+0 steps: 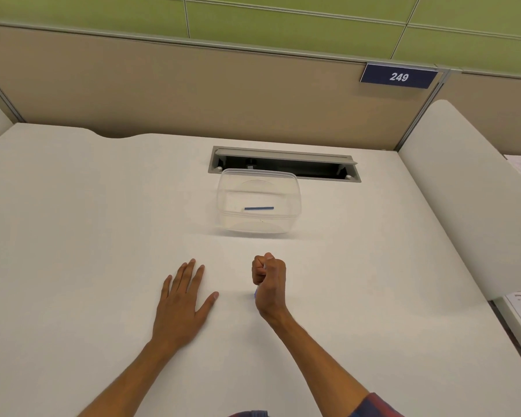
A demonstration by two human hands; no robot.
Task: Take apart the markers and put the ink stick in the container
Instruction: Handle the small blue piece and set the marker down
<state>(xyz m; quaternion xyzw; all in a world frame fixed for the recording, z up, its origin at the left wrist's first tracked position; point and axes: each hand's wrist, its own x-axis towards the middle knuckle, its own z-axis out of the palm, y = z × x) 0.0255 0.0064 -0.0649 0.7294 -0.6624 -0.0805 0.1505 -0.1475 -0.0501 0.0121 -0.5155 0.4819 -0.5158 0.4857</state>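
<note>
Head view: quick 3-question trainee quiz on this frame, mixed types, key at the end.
1. True or false: the blue ink stick lies inside the clear container.
2. Which hand lies flat, palm down, on the white desk?
A. left hand
B. right hand
C. both
3. Fill in: the number on the dark sign on the partition is ___.

Key:
1. True. It lies flat on the container's floor.
2. A. The left hand's fingers are spread on the desk; the right hand is closed in a fist around something, with a bit of blue showing at its lower edge.
3. 249.
</note>
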